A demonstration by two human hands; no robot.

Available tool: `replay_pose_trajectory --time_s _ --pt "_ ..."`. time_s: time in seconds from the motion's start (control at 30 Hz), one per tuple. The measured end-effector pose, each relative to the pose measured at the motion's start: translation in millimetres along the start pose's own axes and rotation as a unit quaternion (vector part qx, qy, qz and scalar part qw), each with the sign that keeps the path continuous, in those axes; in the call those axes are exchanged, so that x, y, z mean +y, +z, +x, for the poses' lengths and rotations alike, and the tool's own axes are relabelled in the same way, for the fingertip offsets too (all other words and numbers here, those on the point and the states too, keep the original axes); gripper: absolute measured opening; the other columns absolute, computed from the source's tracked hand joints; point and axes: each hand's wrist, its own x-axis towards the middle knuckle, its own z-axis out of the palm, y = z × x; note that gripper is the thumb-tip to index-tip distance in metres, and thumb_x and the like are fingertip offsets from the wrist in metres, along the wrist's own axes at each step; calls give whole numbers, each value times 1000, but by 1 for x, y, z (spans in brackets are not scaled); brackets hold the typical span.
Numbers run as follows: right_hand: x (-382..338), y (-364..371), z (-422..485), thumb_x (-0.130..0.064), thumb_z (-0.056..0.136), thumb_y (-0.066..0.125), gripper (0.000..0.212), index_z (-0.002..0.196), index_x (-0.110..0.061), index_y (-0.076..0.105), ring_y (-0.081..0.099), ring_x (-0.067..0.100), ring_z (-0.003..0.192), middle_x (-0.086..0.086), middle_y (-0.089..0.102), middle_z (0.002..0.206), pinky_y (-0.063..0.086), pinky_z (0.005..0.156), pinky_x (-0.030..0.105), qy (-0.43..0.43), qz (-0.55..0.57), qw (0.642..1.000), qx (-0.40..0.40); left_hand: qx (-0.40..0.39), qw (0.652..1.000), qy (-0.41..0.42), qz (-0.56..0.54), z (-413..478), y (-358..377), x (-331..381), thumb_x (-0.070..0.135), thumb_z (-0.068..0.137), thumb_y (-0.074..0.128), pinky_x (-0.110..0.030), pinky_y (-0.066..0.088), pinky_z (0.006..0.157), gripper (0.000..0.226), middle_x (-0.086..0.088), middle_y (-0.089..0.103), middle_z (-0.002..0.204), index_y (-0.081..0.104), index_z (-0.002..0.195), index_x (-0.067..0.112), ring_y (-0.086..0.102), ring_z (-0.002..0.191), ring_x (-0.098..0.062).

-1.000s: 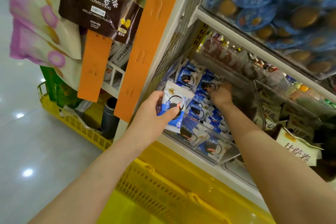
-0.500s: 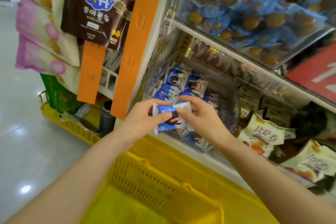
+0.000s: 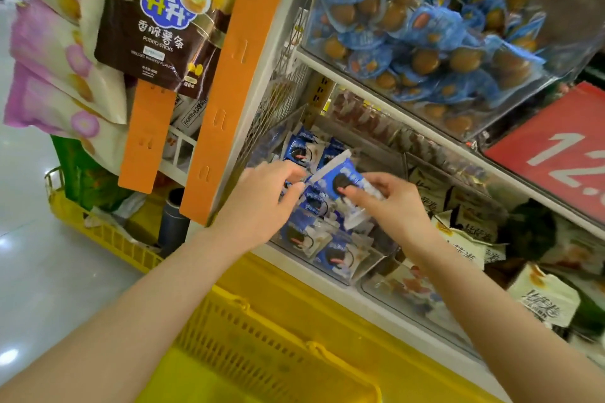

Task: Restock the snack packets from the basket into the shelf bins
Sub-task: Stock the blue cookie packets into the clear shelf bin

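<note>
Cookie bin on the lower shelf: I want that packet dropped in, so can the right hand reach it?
Probably yes. The right hand holds the packet just above the bin, whose top is open; nothing lies between, and the left hand is off to its left.

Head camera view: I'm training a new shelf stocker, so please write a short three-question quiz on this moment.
1. True or false: the cookie packet in hand lies inside the yellow basket.
2. What fills the clear bin below that packet? A) blue-and-white cookie packets B) bottles C) loose fruit
3. Fill in: the number of hands on the packet is ____.

Key
1. False: it is held up in front of the shelf, above the bin.
2. A.
3. Two: the right hand grips it and the left hand pinches its corner.
</note>
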Motion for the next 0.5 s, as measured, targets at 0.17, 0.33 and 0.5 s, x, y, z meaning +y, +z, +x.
replay_pose_trajectory --time_s 0.17,0.33,0.5 --pt "13 0 65 -31 81 71 47 121 -9 60 56 18 112 6 60 125 40 83 21 25 -84 992 96 -77 983 66 155 3 10 -26 32 99 34 -28 28 94 30 10 58 89 62 95 22 41 79 -6" --pt "18 27 108 -34 84 67 55 130 -8 51 54 22 114 10 53 134 40 83 18 24 -141 988 53 -87 981 99 142 6 9 -38 40 97 26 -24 24 89 41 14 54 86 63 98 22 40 80 -2" --pt "16 31 141 -30 89 63 48 129 -9 48 52 25 115 13 52 133 42 88 29 -15 -190 979 79 -62 980 130 140 6 9 -49 41 96 22 -20 20 84 45 9 64 90 64 95 22 48 80 -4"
